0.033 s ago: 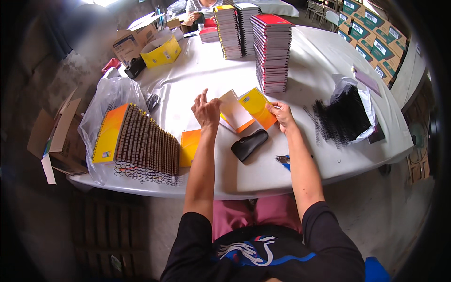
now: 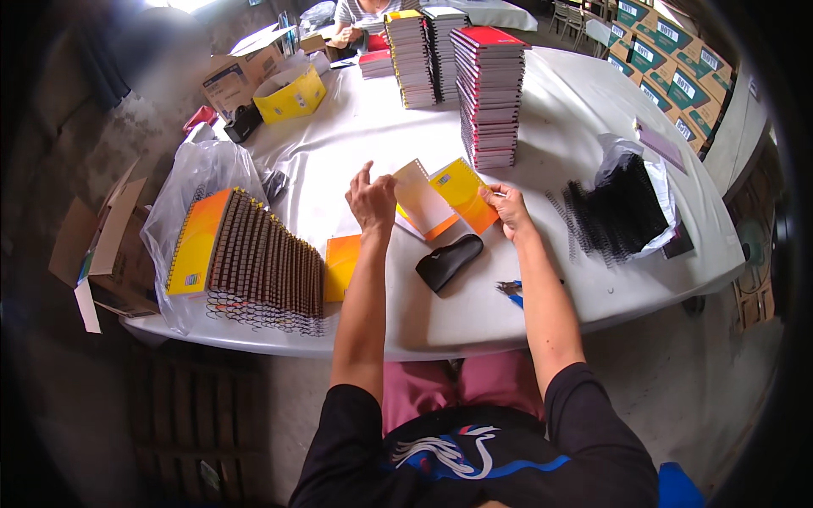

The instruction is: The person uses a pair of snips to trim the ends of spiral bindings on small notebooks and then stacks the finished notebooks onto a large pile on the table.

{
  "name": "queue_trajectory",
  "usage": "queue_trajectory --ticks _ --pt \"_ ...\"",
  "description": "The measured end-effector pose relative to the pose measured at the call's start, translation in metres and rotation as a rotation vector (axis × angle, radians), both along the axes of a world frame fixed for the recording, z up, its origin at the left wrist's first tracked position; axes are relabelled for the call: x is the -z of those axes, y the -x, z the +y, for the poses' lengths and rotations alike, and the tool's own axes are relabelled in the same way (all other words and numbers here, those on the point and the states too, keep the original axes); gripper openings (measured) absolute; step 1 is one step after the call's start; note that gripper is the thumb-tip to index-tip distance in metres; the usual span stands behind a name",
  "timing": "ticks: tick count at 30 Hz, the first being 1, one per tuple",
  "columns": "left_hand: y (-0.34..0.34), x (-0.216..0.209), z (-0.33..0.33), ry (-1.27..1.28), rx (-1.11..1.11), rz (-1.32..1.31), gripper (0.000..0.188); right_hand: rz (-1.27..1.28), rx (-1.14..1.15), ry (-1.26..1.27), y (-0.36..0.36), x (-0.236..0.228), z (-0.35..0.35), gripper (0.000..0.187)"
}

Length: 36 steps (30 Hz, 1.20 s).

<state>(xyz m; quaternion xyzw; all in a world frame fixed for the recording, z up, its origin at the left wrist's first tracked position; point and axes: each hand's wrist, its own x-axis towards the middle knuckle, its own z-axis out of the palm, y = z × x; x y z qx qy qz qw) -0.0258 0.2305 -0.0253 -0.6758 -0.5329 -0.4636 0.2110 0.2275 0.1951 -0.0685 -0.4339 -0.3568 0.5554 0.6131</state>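
Observation:
An unbound notebook lies opened out in front of me. Its yellow-and-orange cover (image 2: 462, 191) has a row of punched holes along the top edge. My right hand (image 2: 508, 209) is closed on the cover's right edge, thumb on top. Left of the cover stands a pale punched sheet (image 2: 421, 199), tilted up. My left hand (image 2: 371, 201) pinches at the sheet's left edge, other fingers raised; the fingertips are partly hidden. A black stapler-shaped tool (image 2: 450, 263) lies just below the notebook. Blue-handled cutters (image 2: 511, 293) rest beside my right forearm. Another orange-yellow cover (image 2: 341, 264) lies beyond my left forearm.
Wire-bound notebooks (image 2: 262, 262) stand in a row at left by a plastic bag (image 2: 207, 161). Black coils (image 2: 622, 207) lie on plastic at right. Tall stacks of red notebooks (image 2: 489, 102) and yellow notebooks (image 2: 412, 59) rise ahead. Another person (image 2: 360, 21) sits at the far side.

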Motion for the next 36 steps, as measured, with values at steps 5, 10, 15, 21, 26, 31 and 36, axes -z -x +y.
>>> queue_trajectory --ticks 5,10,15,21,26,31,36 --pt "-0.017 -0.053 -0.043 0.701 0.613 -0.908 0.024 0.184 -0.046 -0.15 -0.004 -0.026 -0.007 0.027" --pt "0.032 -0.019 -0.122 0.653 0.774 -1.219 0.036 -0.147 -0.251 -0.232 0.063 -0.095 -0.078 0.017" --pt "-0.005 -0.039 -0.233 -0.16 0.261 -0.547 0.05 -0.799 0.029 -0.549 0.071 -0.084 -0.177 0.016" --pt "-0.036 0.003 -0.236 0.478 0.168 0.19 0.057 -1.13 -0.31 -0.538 0.042 -0.07 -0.181 0.071" --pt "-0.051 0.001 -0.226 0.434 0.24 0.109 0.059 -1.51 0.427 -0.064 -0.081 -0.072 -0.124 0.061" --pt "-0.064 0.003 -0.191 0.345 0.17 0.016 0.057 -1.927 0.379 0.396 -0.118 -0.036 -0.075 0.047" --pt "-0.059 0.01 -0.2 0.261 0.055 -0.021 0.056 -1.921 0.32 0.171 -0.122 -0.077 -0.08 0.023"
